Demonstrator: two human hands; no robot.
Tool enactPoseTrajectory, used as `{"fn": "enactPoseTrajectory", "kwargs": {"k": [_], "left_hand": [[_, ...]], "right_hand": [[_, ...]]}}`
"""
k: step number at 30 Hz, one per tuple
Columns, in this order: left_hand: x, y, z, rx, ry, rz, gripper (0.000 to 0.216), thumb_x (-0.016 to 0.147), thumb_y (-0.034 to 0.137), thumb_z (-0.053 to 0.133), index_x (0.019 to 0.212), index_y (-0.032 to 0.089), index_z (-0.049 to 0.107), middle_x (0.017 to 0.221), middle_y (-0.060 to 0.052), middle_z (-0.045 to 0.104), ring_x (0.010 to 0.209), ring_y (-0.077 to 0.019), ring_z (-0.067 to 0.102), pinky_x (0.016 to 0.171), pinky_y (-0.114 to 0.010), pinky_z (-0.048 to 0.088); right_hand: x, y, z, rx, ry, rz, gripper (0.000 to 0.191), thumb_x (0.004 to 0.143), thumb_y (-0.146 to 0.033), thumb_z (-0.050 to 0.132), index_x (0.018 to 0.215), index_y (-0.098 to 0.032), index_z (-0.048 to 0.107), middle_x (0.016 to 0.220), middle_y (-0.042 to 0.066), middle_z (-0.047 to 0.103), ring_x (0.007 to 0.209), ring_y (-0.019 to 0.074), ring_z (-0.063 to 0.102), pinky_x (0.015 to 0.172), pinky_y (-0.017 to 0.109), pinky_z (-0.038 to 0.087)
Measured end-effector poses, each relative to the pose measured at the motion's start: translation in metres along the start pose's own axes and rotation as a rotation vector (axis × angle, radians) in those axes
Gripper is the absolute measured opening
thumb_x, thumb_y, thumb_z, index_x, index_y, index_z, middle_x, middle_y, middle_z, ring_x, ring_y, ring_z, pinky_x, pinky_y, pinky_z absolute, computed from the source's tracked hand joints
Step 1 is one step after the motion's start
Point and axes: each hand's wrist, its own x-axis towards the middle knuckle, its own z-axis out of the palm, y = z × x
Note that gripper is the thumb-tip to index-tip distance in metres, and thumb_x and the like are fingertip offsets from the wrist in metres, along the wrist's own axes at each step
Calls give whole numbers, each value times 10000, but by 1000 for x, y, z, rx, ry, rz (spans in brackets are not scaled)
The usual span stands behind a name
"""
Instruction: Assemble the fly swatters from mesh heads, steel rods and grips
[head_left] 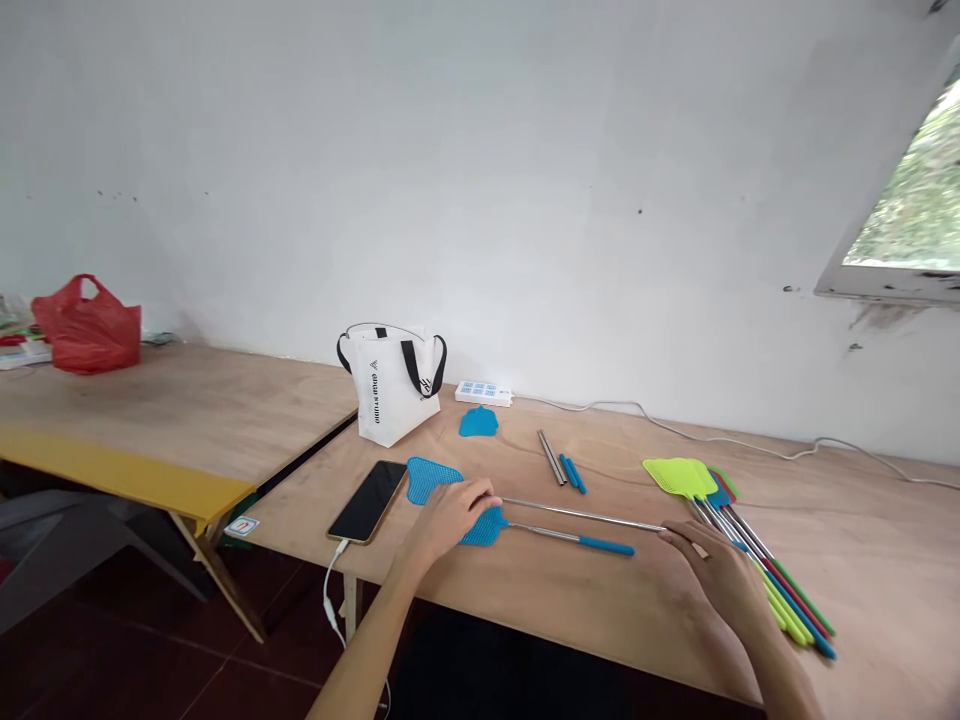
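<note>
A blue fly swatter with an extended metal rod (581,514) spans between my hands above the table. My left hand (452,515) is closed around the rod near the swatter's blue mesh head (431,478). My right hand (712,568) is closed on the rod's other end; its grip is covered by my fingers. Just in front lies a second blue fly swatter (606,546), its head partly under my left hand. Beyond them are a loose blue swatter head (478,422), metal tubes (552,458) and short blue handles (573,474).
Several green, blue and red fly swatters (780,575) lie in a pile beside my right hand. A phone (367,502) on a white cable, a white bag (397,390) and a power strip (484,393) are at the left. A red plastic bag (90,325) sits on another table.
</note>
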Motion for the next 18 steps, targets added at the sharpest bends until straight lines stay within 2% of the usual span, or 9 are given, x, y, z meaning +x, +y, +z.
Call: {"fn": "enactPoseTrajectory", "kwargs": {"k": [4, 7, 10, 12, 14, 18], "left_hand": [[-2, 4, -3, -8, -21, 17, 314, 1045, 398, 457, 839, 231, 625, 809, 26, 701, 712, -151, 634, 606, -255, 373], [-4, 0, -12, -17, -22, -9, 310, 1044, 394, 456, 850, 232, 636, 828, 27, 714, 713, -154, 634, 614, -259, 373], [-4, 1, -14, -25, -28, -18, 298, 1043, 372, 468, 854, 233, 652, 847, 31, 722, 735, -154, 639, 624, -255, 377], [-3, 9, -7, 3, -45, 9, 287, 1045, 353, 480, 855, 232, 657, 831, 28, 711, 740, -154, 642, 624, -254, 372], [-2, 24, 7, 85, -79, 48, 278, 1050, 339, 488, 857, 226, 653, 818, 17, 695, 726, -158, 643, 597, -261, 345], [-4, 51, 32, 278, -131, 100, 249, 1052, 342, 493, 887, 220, 635, 838, -5, 676, 651, -164, 617, 528, -297, 235]], "right_hand": [[1, -10, -3, 103, -77, -27, 537, 915, -736, 460, 958, -299, 768, 916, 31, 748, 762, 206, 673, 628, 295, 537], [5, -18, -3, 183, -90, -64, 525, 923, -711, 474, 934, -278, 770, 865, 49, 731, 777, 213, 665, 660, 301, 545], [7, -33, 4, 218, -124, -71, 534, 929, -706, 462, 911, -273, 774, 812, 53, 720, 709, 208, 656, 611, 304, 540], [5, -53, 13, 226, -148, -92, 549, 943, -702, 432, 869, -273, 766, 792, 53, 720, 711, 213, 669, 621, 306, 540], [0, -79, 25, 225, -165, -140, 549, 975, -667, 392, 856, -273, 756, 847, 62, 742, 827, 235, 704, 712, 316, 547], [-14, -128, 45, 216, -230, -213, 502, 1047, -524, 314, 961, -277, 743, 923, 64, 751, 865, 231, 711, 725, 301, 527]]}}
